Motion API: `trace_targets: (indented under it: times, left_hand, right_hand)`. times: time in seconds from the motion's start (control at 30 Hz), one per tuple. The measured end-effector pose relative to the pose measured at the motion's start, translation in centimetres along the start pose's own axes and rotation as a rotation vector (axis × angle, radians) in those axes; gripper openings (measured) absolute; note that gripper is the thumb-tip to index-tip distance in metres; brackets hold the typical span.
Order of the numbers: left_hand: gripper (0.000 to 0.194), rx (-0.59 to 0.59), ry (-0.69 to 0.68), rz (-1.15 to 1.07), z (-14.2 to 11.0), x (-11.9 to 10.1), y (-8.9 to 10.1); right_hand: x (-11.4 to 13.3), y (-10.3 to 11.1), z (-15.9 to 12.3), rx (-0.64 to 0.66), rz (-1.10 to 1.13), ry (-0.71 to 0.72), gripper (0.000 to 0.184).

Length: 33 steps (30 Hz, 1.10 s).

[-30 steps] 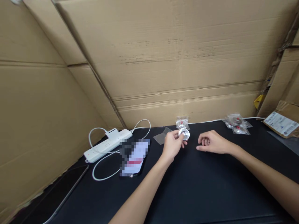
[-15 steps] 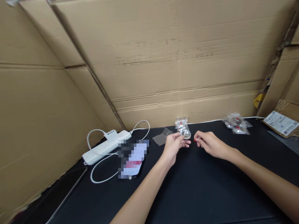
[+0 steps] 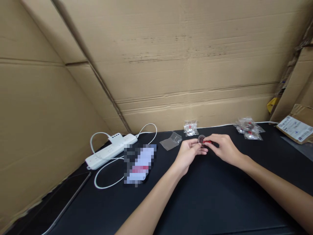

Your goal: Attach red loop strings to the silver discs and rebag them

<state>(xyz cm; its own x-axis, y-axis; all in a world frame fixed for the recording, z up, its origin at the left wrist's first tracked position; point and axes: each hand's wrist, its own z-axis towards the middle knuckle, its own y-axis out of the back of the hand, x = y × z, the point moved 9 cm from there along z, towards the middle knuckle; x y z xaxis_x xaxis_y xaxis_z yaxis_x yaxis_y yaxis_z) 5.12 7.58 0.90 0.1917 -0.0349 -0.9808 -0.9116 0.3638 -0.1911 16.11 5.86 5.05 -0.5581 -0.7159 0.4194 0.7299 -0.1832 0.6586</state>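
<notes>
My left hand is closed on the edge of a small round metal disc, which looks like a shallow dish or lid and is tilted up. Between the thumb and fingers of my right hand is a small red knob, right up against the disc's face. Whether the two pieces are joined I cannot tell, since fingers cover part of both. Just behind my left hand lies a clear bag with a similar metal disc and red piece inside.
An opened clear bag lies left of my hands. Several bagged discs are piled at the back right, near a labelled cardboard box. On the left are a white power strip with cables, a blurred-out phone and a dark flat panel.
My left hand has moved right with the metal disc and turned it. The red knob in my right hand, apart from the disc before, is now against it.
</notes>
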Motion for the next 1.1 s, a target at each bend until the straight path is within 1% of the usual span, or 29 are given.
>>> trace_targets:
  times: [0.17, 0.3, 0.4, 0.57, 0.67, 0.77, 0.83, 0.93, 1.1]
  left_hand:
    - [0.015, 0.022, -0.004, -0.003, -0.2, -0.1, -0.5]
    - [0.017, 0.051, 0.009, 0.011, -0.2, 0.1, -0.9]
    - [0.017, 0.069, 0.003, 0.034, -0.2, 0.4, -1.2]
    - [0.02, 0.065, -0.044, 0.074, 0.0, 0.5, -1.2]
    - [0.02, 0.061, -0.077, 0.106, 0.1, 0.5, -1.1]
    - [0.014, 0.028, -0.115, 0.125, 0.3, 0.5, -0.6]
    - [0.01, -0.021, -0.123, 0.117, 0.4, 0.6, 0.0]
    - [0.01, -0.094, -0.115, 0.114, 0.5, 0.8, 0.9]
    - [0.007, -0.157, -0.12, 0.135, 0.5, 0.7, 1.6]
  right_hand:
    - [0.0, -0.1, -0.1, 0.004, -0.081, -0.012, 0.017]
    - [-0.5, -0.3, -0.2, 0.006, -0.094, -0.05, 0.014]
    - [-0.6, -0.8, -0.3, 0.025, -0.114, -0.053, 0.014]
    - [-0.2, -1.4, -0.3, 0.061, -0.143, -0.021, 0.015]
    - [-0.2, -1.3, -0.3, 0.049, -0.127, -0.034, 0.015]
    - [0.1, -1.1, -0.4, 0.007, -0.101, -0.033, 0.014]
    - [0.4, -1.0, -0.4, -0.012, -0.071, -0.015, 0.015]
    - [0.8, -1.1, -0.4, -0.007, -0.015, 0.01, 0.017]
    - [0.2, -1.1, -0.4, -0.013, 0.041, -0.025, 0.018]
